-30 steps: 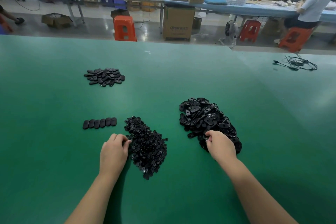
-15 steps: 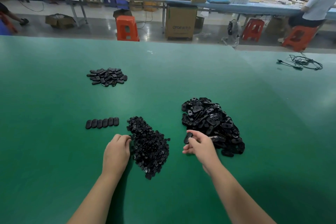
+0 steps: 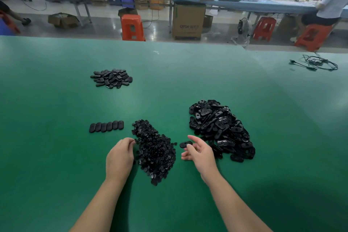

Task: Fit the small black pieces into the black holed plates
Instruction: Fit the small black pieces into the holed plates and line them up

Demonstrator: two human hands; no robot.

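Plate (image 3: pixel 185 144), one small holed oval, sits pinched at its rim in the right hand (image 3: pixel 199 153) beside the plate heap (image 3: pixel 220 128); light, stiff, slick plastic, likely. Left hand (image 3: pixel 119 156) fingers curl into the small-piece pile (image 3: pixel 154 150); whether they hold any, I cannot tell.

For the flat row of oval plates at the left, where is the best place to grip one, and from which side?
Take the end plate nearest the small pieces, probably from above, pinching its long edges: it lies flat, and its right side is free.
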